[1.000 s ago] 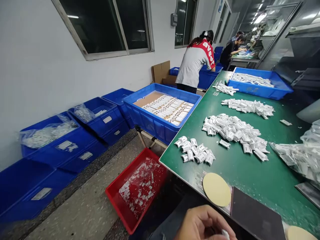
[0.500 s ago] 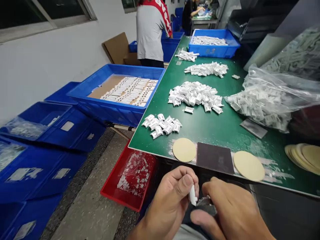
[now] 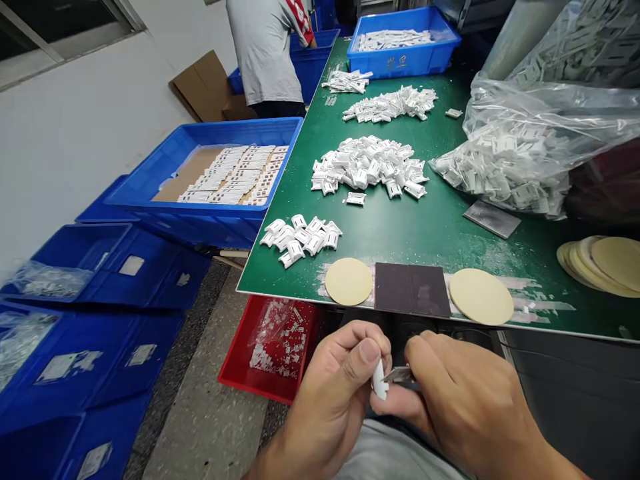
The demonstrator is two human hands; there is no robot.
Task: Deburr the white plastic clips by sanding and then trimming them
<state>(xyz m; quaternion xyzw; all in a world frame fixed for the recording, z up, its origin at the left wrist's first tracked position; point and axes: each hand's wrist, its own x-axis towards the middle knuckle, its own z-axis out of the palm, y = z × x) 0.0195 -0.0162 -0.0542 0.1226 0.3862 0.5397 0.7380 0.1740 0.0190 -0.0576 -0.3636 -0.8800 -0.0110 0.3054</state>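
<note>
My left hand pinches a small white plastic part between thumb and fingers, in front of the table edge. Closed around a knife, my right hand shows only a short metal blade; the handle is hidden in the fist. The blade's tip meets the edge of the white part, and my right thumb lies just under it. On the table beyond are a small group of similar white parts and a larger heap.
Along the green table's front edge lie two round cream discs with dark square pads between them. A red bin with white scraps stands below. Blue crates line the left; a co-worker stands behind.
My right hand has come closer to my left, and the blade now touches the white part. The camera view has shifted, so the table sits higher and further left.
</note>
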